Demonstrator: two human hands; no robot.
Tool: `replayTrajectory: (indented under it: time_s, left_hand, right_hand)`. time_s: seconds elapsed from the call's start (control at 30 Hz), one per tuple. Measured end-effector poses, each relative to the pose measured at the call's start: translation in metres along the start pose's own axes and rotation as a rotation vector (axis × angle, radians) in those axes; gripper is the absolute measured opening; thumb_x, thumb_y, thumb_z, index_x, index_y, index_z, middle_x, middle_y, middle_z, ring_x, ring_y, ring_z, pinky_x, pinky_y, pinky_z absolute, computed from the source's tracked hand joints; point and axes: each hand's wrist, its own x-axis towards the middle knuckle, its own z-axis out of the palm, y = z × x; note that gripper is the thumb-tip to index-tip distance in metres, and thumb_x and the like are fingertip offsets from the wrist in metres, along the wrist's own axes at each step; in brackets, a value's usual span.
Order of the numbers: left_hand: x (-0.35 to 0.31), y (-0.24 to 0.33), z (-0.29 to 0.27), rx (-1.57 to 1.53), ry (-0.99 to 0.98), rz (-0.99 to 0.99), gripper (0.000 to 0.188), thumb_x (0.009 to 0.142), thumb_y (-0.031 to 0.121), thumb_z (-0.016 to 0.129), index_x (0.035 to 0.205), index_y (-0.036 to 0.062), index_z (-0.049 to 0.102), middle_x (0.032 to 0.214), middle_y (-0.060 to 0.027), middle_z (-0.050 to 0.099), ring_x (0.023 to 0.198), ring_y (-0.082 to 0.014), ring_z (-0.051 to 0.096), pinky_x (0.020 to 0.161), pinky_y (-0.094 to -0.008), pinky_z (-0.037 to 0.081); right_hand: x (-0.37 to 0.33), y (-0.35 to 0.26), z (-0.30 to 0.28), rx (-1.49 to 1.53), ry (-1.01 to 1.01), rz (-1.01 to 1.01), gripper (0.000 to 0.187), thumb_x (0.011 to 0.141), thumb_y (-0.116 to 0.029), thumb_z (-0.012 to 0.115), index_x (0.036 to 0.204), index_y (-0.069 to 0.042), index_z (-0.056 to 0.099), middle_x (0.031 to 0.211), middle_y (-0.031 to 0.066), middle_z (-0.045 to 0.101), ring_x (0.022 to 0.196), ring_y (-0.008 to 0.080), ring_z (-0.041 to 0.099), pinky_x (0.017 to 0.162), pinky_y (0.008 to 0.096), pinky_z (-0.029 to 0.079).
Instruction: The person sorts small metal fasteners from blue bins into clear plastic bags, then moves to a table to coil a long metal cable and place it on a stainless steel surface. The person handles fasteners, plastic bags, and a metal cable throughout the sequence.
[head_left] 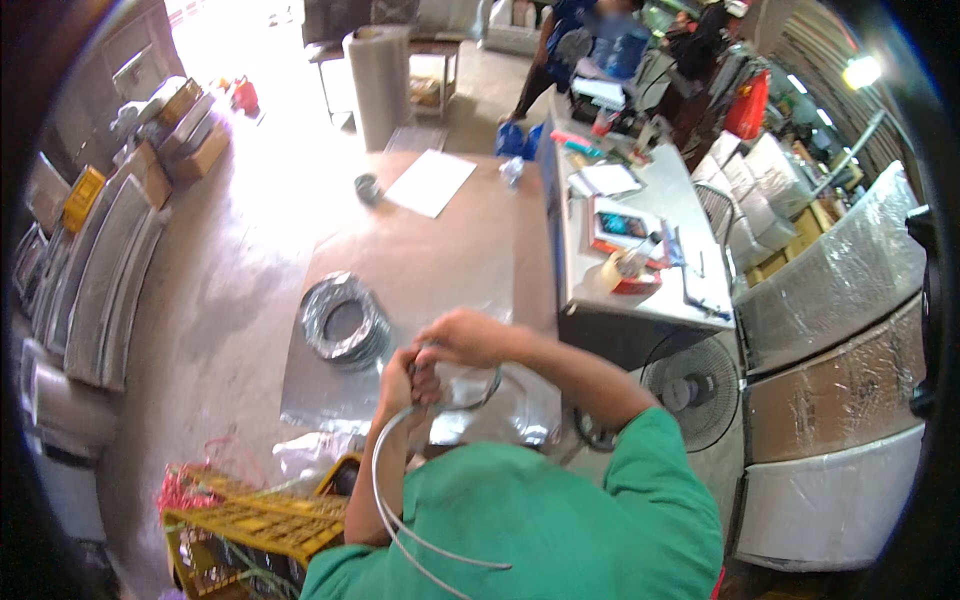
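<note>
My left hand (404, 382) is closed around a loop of pale thin cable (378, 470), whose strands hang down over my left forearm and green shirt. Just above it, my right hand (465, 338) has its fingers bent in against the left one, pinching at the same spot; what is between those fingertips is hidden. A darker stretch of the loop curves out below my right wrist. To the left of my hands lies a ring-shaped coil (342, 320) wrapped in shiny plastic film, flat on the brown-topped table (440, 260).
Farther up the table are a tape roll (367, 188), a white sheet (432, 183) and crumpled plastic (511, 172). A white desk (590, 285) with a phone stands right, above a fan (690, 385). Yellow crates (250, 525) sit lower left. Another person (560, 50) stands beyond.
</note>
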Motion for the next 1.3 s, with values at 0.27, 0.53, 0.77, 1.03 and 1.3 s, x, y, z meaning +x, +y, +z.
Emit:
replayTrajectory:
  time_s: [0.27, 0.53, 0.77, 1.03, 1.3]
  left_hand:
    - [-0.024, -0.011, -0.004, -0.154, -0.027, 0.168, 0.028, 0.099, 0.020, 0.045, 0.117, 0.0029, 0.057, 0.091, -0.0057, 0.066, 0.078, -0.0165, 0.063, 0.069, -0.0362, 0.055]
    - [-0.035, -0.013, -0.002, 0.277, 0.031, 0.471, 0.049, 0.103, 0.042, 0.049, 0.136, 0.0053, 0.054, 0.129, -0.0089, 0.055, 0.110, -0.0178, 0.057, 0.093, -0.0365, 0.051]
    - [-0.044, -0.007, 0.018, 1.316, 0.310, 0.932, 0.036, 0.093, 0.019, 0.069, 0.123, 0.0008, 0.065, 0.113, -0.0161, 0.066, 0.105, -0.0243, 0.065, 0.078, -0.0333, 0.055]
    - [-0.033, -0.010, 0.014, 1.224, 0.461, 0.852, 0.028, 0.093, 0.014, 0.069, 0.116, -0.0009, 0.070, 0.082, -0.0175, 0.070, 0.067, -0.0246, 0.069, 0.064, -0.0332, 0.053]
    - [-0.031, -0.027, 0.005, 1.193, 0.528, 0.629, 0.030, 0.095, 0.016, 0.063, 0.121, 0.0016, 0.068, 0.077, -0.0174, 0.069, 0.065, -0.0258, 0.067, 0.063, -0.0342, 0.051]
  right_hand:
    - [-0.018, 0.003, 0.024, 0.219, 0.199, 0.028, 0.021, 0.090, -0.024, 0.073, 0.103, -0.008, 0.075, 0.091, 0.0165, 0.072, 0.083, 0.0308, 0.070, 0.076, 0.0388, 0.053]
    - [-0.025, 0.004, 0.038, 0.384, 0.299, 0.301, 0.023, 0.096, -0.023, 0.065, 0.104, -0.004, 0.075, 0.091, 0.0151, 0.075, 0.082, 0.0210, 0.070, 0.076, 0.0356, 0.052]
    - [-0.026, -0.003, 0.047, 0.446, 0.312, 0.299, 0.025, 0.094, -0.023, 0.066, 0.106, -0.003, 0.074, 0.092, 0.0185, 0.074, 0.081, 0.0227, 0.071, 0.074, 0.0355, 0.053]
    - [-0.032, -0.019, 0.063, 0.401, 0.356, 0.310, 0.024, 0.094, -0.024, 0.066, 0.102, -0.003, 0.074, 0.090, 0.0163, 0.074, 0.081, 0.0259, 0.073, 0.073, 0.0336, 0.055]
    - [-0.046, -0.027, 0.086, 0.222, 0.380, 0.356, 0.022, 0.093, -0.023, 0.067, 0.094, -0.003, 0.074, 0.083, 0.0160, 0.071, 0.074, 0.0313, 0.069, 0.069, 0.0393, 0.054]
